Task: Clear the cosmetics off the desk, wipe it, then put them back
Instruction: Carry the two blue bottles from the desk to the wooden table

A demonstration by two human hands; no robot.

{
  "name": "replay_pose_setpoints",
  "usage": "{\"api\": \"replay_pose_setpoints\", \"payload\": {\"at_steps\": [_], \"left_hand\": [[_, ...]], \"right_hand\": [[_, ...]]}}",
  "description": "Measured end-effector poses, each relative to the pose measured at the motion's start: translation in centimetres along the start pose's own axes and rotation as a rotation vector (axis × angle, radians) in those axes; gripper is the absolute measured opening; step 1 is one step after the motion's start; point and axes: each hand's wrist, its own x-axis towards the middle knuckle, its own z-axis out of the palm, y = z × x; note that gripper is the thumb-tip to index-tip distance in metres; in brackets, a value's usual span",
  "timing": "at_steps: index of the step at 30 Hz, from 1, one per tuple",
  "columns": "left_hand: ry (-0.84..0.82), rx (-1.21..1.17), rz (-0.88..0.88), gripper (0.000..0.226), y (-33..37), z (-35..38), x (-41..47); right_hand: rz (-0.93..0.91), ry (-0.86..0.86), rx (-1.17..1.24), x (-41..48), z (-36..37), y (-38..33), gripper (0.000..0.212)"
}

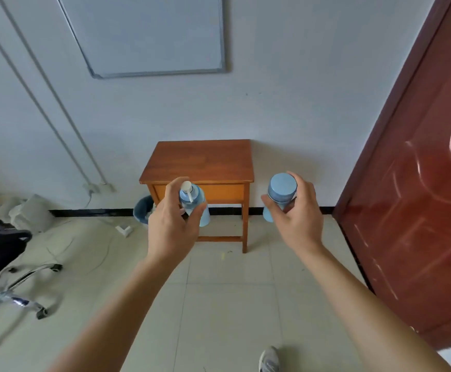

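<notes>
A small brown wooden desk (205, 162) stands against the white wall ahead, its top bare. My left hand (172, 226) grips a light-blue pump bottle (196, 204) with a white pump head, held upright in the air in front of the desk's drawer. My right hand (296, 218) grips a light-blue capped bottle (282, 190), seen from above its round cap, to the right of the desk. Both arms reach forward over the tiled floor.
A blue waste bin (143, 209) sits left of the desk. A black office chair (1, 251) with chrome legs stands at the left. A red-brown door (420, 183) stands open on the right. A whiteboard (149, 33) hangs above. My shoe (269, 359) shows below.
</notes>
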Motion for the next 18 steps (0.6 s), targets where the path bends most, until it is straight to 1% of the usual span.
{"api": "replay_pose_setpoints", "payload": {"at_steps": [4, 9, 14, 18], "left_hand": [[-0.008, 0.034, -0.049, 0.051, -4.6, 3.0, 5.1], [0.004, 0.071, -0.108, 0.049, -8.9, 8.7, 16.1], [0.043, 0.110, -0.173, 0.039, -11.1, 12.3, 27.7], [0.094, 0.077, -0.222, 0.041, -13.1, 13.9, 33.9]], "right_hand": [[0.023, -0.090, 0.069, 4.4, 7.4, 2.6, 0.066], [0.044, -0.164, 0.127, 13.6, 17.0, 6.2, 0.066], [0.024, -0.227, 0.164, 24.9, 24.1, 7.3, 0.067], [-0.007, -0.254, 0.192, 32.2, 29.0, 7.2, 0.065]]}}
